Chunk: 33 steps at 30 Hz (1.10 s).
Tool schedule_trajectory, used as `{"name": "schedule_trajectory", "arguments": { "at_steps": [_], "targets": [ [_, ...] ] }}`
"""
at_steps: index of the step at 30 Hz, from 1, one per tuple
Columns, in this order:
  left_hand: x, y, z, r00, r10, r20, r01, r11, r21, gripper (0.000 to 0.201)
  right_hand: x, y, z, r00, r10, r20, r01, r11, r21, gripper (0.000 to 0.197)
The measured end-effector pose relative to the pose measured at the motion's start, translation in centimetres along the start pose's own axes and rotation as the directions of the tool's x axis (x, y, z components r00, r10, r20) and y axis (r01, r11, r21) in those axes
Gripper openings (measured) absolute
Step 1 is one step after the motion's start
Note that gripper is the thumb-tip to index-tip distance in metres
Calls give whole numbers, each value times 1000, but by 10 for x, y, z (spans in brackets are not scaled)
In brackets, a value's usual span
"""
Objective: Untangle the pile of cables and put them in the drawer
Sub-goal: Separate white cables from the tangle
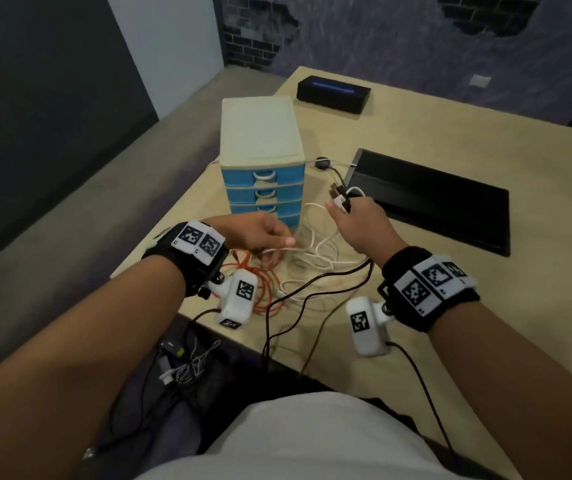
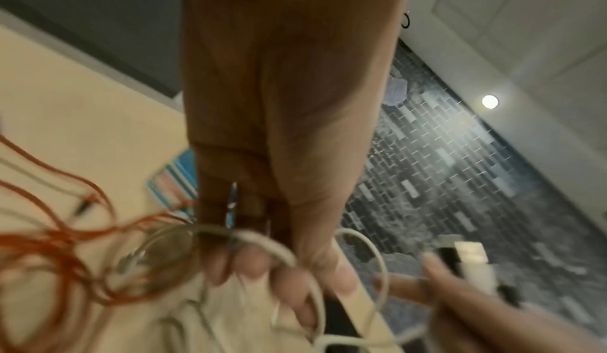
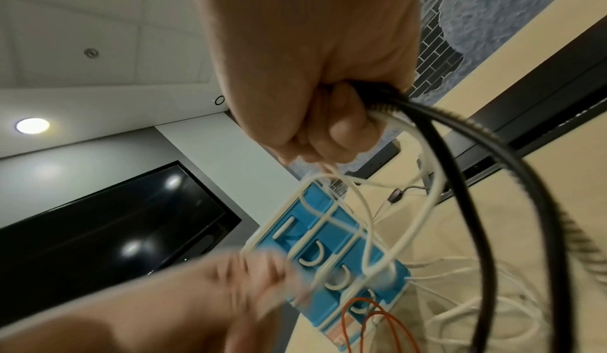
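A tangle of white cables (image 1: pixel 315 251), an orange cable (image 1: pixel 263 289) and black cables (image 1: pixel 312 292) lies on the beige table in front of a small blue drawer unit (image 1: pixel 262 188) whose drawers are closed. My left hand (image 1: pixel 270 237) pinches a white cable (image 2: pixel 262 241) low over the pile, with orange loops (image 2: pixel 49 241) beside it. My right hand (image 1: pixel 357 220) is raised beside the unit and grips the plug ends of a white and a black cable (image 3: pixel 394 114), whose connectors (image 1: pixel 340 199) stick out above its fist.
A black flat device (image 1: pixel 430 199) lies right of my right hand, with a small round black puck (image 1: pixel 322 163) on a cable behind it. A black box (image 1: pixel 333 93) stands at the far edge. The wrist-camera leads (image 1: pixel 277 327) hang over the near table edge.
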State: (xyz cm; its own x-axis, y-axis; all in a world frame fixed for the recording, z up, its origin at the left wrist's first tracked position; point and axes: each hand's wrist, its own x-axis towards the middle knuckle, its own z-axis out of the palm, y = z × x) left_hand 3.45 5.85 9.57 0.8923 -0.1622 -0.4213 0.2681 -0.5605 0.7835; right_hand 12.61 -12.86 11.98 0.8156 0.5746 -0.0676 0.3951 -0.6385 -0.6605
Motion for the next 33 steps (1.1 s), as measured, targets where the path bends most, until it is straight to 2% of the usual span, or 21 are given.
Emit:
{"name": "schedule_trajectory", "arguments": {
  "at_steps": [2,4,6,7,8,9,10,12,13,14,15,18,19,20,23,25,27,28,29,31,33],
  "targets": [
    [-11,-19,2,978,-170,122,165,985,48,29,2,-2,3,999,-24,21,25,1000,-8,43],
    [-20,-43,7,892,-400,211,392,916,80,14,-1,-6,6,994,-63,91,61,998,31,42],
    [-39,-67,11,792,-601,106,564,787,251,26,-9,-13,7,954,-106,279,76,991,114,39],
    [-48,-82,10,792,-609,-24,532,673,514,36,-14,-17,7,904,-125,408,65,985,158,39],
    [-57,-91,13,784,-618,-55,489,561,668,40,-18,-21,8,831,-134,540,41,983,180,38],
    [-64,-95,18,776,-624,-94,432,417,800,42,-23,-25,9,742,-119,660,8,985,170,37],
    [-66,-100,21,773,-625,-111,418,370,830,41,-26,-26,11,647,-84,758,-30,990,136,35],
    [-55,-99,20,779,-623,-64,491,544,681,30,-31,-26,17,480,-1,877,-77,996,44,33],
    [-44,-98,19,768,-641,-20,532,619,578,27,-33,-25,21,438,36,898,-79,997,-2,33],
    [-34,-97,17,791,-612,-15,532,674,512,22,-35,-23,24,441,70,895,-66,997,-45,35],
    [-25,-95,13,819,-572,-50,520,702,487,18,-36,-21,27,490,88,867,-38,996,-80,36],
    [-5,-89,7,885,-445,-140,449,732,513,20,-34,-13,33,723,70,687,54,986,-157,41],
    [2,-85,8,902,-398,-169,424,740,522,21,-33,-12,33,758,71,649,50,985,-167,42],
    [6,-74,10,926,-329,-186,377,774,509,21,-33,-10,32,754,87,651,35,984,-172,42],
    [11,-44,29,989,-132,-71,148,938,313,22,-38,-9,32,637,129,760,36,980,-197,43],
    [7,-33,54,974,-143,174,133,989,66,18,-40,-8,33,610,120,783,10,987,-158,35],
    [-2,-27,77,850,-219,479,265,964,-30,22,-39,-5,32,663,118,739,-103,993,-66,33],
    [-4,-30,86,776,-254,577,289,957,32,26,-38,-3,31,705,126,698,-155,988,-22,30],
    [-5,-34,92,737,-269,619,265,959,102,27,-38,-1,30,746,132,653,-188,982,16,26],
    [0,-43,98,772,-281,571,166,955,247,25,-37,3,26,808,149,570,-222,973,61,30],
    [7,-46,93,828,-273,490,183,957,225,25,-35,7,22,856,170,489,-242,966,88,32]
  ]
}}
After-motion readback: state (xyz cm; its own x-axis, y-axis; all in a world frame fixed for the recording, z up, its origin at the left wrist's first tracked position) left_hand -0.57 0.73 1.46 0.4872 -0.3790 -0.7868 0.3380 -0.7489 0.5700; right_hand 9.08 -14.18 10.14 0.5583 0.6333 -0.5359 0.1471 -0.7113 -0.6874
